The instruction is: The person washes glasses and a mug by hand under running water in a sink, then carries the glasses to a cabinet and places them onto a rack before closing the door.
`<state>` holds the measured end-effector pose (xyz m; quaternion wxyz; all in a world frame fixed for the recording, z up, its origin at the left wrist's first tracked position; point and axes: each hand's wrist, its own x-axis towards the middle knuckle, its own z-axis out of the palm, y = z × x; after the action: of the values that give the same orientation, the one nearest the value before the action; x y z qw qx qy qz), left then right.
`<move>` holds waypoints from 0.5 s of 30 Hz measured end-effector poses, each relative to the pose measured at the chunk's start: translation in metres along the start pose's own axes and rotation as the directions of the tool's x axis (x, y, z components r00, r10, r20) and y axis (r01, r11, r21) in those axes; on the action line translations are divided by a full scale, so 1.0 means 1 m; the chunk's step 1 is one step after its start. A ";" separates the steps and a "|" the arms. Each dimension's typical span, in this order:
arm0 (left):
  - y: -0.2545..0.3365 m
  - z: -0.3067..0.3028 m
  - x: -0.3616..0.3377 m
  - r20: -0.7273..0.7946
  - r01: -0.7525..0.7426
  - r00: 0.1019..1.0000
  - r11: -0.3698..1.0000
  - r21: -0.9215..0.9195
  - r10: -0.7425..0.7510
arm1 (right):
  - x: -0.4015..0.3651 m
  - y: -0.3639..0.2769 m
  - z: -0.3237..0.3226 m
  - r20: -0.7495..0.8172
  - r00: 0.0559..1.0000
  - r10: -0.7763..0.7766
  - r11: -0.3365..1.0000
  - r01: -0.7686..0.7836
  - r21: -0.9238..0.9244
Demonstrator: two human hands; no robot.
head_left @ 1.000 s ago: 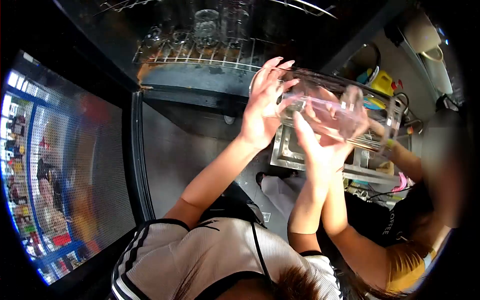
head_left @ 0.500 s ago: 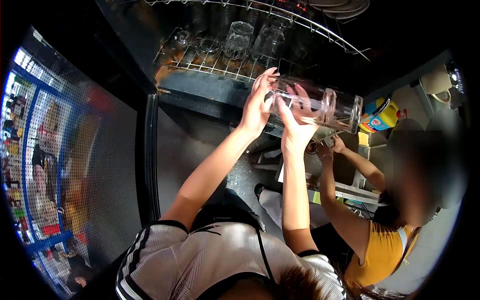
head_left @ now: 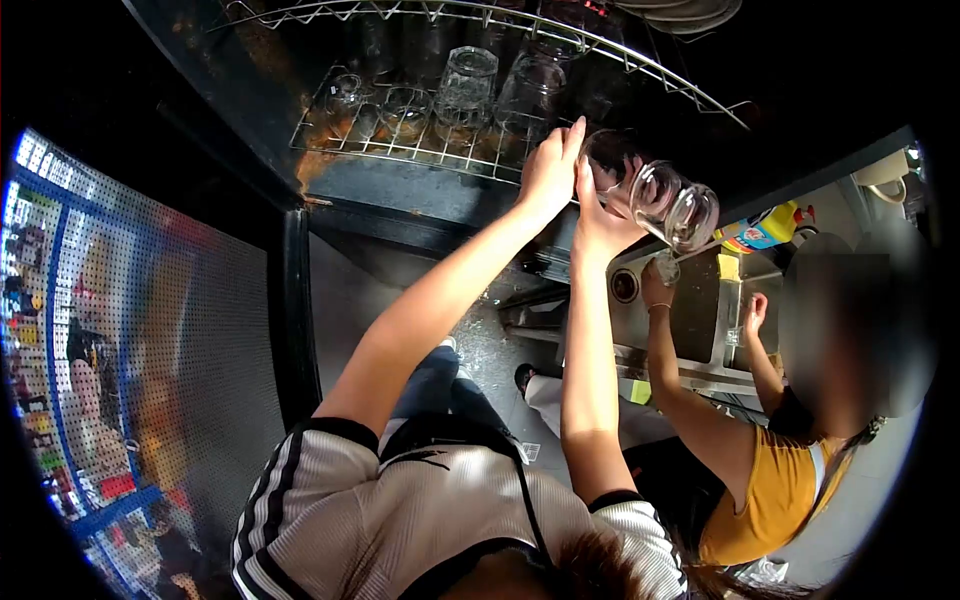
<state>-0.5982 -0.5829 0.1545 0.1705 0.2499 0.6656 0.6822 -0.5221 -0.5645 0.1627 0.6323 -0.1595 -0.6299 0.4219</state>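
Observation:
A stack of clear drinking glasses (head_left: 655,192) lies sideways between my hands, just below the wire shelf. My right hand (head_left: 606,228) is closed around it from below, and the glass rims point right and toward the sink. My left hand (head_left: 551,176) is closed at the other end of the stack, fingers together against the glass and partly hidden. Upturned clear glasses (head_left: 468,82) stand on the wire rack (head_left: 430,150) just beyond my left hand.
A co-worker in a yellow top (head_left: 765,490) stands to my right, hands over a metal sink (head_left: 690,330). A yellow bottle (head_left: 765,230) stands behind the sink. Plates (head_left: 685,14) sit on the upper wire shelf (head_left: 600,45). To the left is a perforated panel (head_left: 190,330).
My hands and the glasses have shifted slightly right and up, and the stack's rim end has tilted toward me. The co-worker's hands have moved apart over the sink.

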 end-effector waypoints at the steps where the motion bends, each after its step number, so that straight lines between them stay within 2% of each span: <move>1: 0.002 -0.003 0.002 0.004 0.003 1.000 1.000 0.003 -0.003 | 0.000 0.004 0.002 -0.019 1.000 -0.018 1.000 0.018 -0.023; 2: 0.004 -0.005 0.006 0.039 0.015 0.999 0.993 0.121 -0.020 | 0.001 0.007 0.002 -0.023 1.000 -0.017 1.000 0.017 -0.025; 3: 0.006 -0.007 0.009 0.072 0.023 0.997 0.971 0.238 -0.041 | 0.002 0.008 0.001 -0.020 1.000 0.006 0.995 -0.008 -0.103; 4: 0.006 -0.008 0.012 0.076 0.024 0.996 0.971 0.239 -0.044 | 0.003 0.009 0.001 -0.019 0.999 0.030 0.983 -0.033 -0.180; 5: 0.007 -0.009 0.015 0.115 0.025 0.992 0.966 0.257 -0.057 | 0.007 0.006 -0.001 0.056 0.998 -0.031 0.962 0.045 -0.268; 6: 0.008 -0.009 0.019 0.152 0.026 0.986 0.962 0.273 -0.069 | 0.008 0.008 -0.001 0.055 0.998 -0.029 0.961 0.043 -0.271; 8: -0.008 -0.003 0.027 0.151 0.063 0.983 0.961 0.269 -0.107 | 0.012 0.006 0.003 -0.022 1.000 0.013 0.990 -0.016 -0.141; 9: -0.015 -0.001 0.029 0.150 0.050 0.984 0.961 0.271 -0.094 | 0.012 -0.002 0.005 -0.051 0.995 0.081 0.997 -0.081 -0.004; 11: -0.017 0.001 0.029 0.153 0.043 0.984 0.961 0.272 -0.088 | 0.018 -0.011 0.004 0.004 0.996 0.094 0.995 -0.094 -0.009; 12: -0.018 0.002 0.029 0.198 0.114 0.969 0.977 0.180 -0.149 | 0.018 -0.013 0.002 0.060 0.992 0.110 0.994 -0.109 -0.010; 13: -0.016 0.003 0.029 0.247 0.186 0.948 0.978 0.090 -0.203 | 0.018 -0.005 0.001 0.018 0.992 0.126 0.991 -0.127 0.036; 14: -0.014 0.005 0.027 0.249 0.188 0.946 0.978 0.090 -0.205 | 0.020 0.010 -0.002 0.012 0.998 0.068 0.988 -0.065 -0.143; 15: -0.011 0.009 0.024 0.259 0.252 0.938 0.966 -0.050 -0.231 | 0.019 0.022 -0.007 0.013 0.998 0.069 0.986 -0.066 -0.156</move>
<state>-0.6141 -0.5614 0.1461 0.3461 0.2435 0.6355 0.6458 -0.5259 -0.5355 0.1578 0.5975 -0.2256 -0.6610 0.3940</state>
